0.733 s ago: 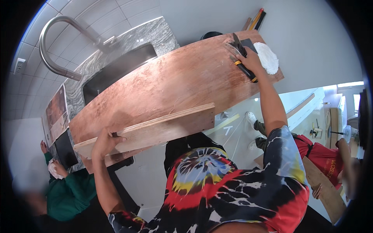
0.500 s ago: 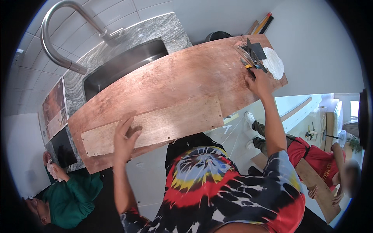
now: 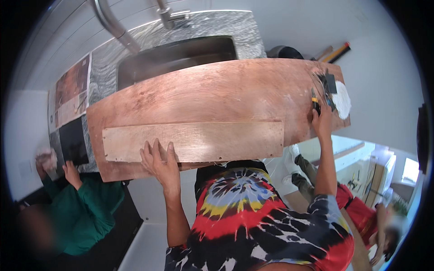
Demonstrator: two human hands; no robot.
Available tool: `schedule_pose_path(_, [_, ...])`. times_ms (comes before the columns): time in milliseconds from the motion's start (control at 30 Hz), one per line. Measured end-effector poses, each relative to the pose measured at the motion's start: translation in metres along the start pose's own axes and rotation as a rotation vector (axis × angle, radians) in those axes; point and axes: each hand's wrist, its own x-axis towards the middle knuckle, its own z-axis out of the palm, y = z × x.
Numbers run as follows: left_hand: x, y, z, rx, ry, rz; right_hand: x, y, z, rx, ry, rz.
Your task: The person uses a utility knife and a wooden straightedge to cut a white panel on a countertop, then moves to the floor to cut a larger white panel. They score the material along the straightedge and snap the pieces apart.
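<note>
Fingers of the left hand (image 3: 159, 163) lie spread and flat on the near edge of a pale plywood strip (image 3: 193, 141), pressing rather than gripping. That strip is a long, thin rectangle of light, faintly grained wood, its long axis running left to right, and it rests flat on the near part of a much larger reddish-brown board (image 3: 212, 101). The board is smooth, with a worn, blotchy sheen, and its long axis also runs left to right; its near edge overhangs toward the person's chest.

At the far right, the right hand (image 3: 321, 121) is closed around a small black-and-yellow tool (image 3: 314, 103), held at the board's right end. Just beyond it lie a dark flat piece (image 3: 328, 83) and a white rounded patch (image 3: 342, 99), close to the right edge.

Behind the board, a dark steel sink basin (image 3: 176, 56) sits in a grey, veined stone surface (image 3: 246, 31), with a curved metal tap (image 3: 113, 22) arching above. Most of the board's middle is bare. Left of it, a second person in a green sleeve (image 3: 86, 203) stands near the board's left end, with one hand (image 3: 71, 171) raised just below that corner.
</note>
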Motion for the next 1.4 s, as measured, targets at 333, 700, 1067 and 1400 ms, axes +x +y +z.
schedule_pose_path(333, [0.019, 0.032, 0.025, 0.049, 0.167, -0.277, 0.040, -0.266, 0.023, 1.005, -0.841, -0.149])
schedule_pose_path(700, [0.075, 0.063, 0.031, 0.309, 0.150, -0.732, 0.069, -0.419, 0.068, 0.763, -1.070, -0.926])
schedule_pose_path(1067, [0.078, 0.039, 0.047, 0.288, 0.231, -0.624, 0.012, -0.589, 0.099, 0.844, -0.934, -1.082])
schedule_pose_path(1400, [0.079, 0.032, 0.052, 0.331, 0.234, -0.671, 0.005, -0.641, 0.096, 0.593, -1.019, -1.137])
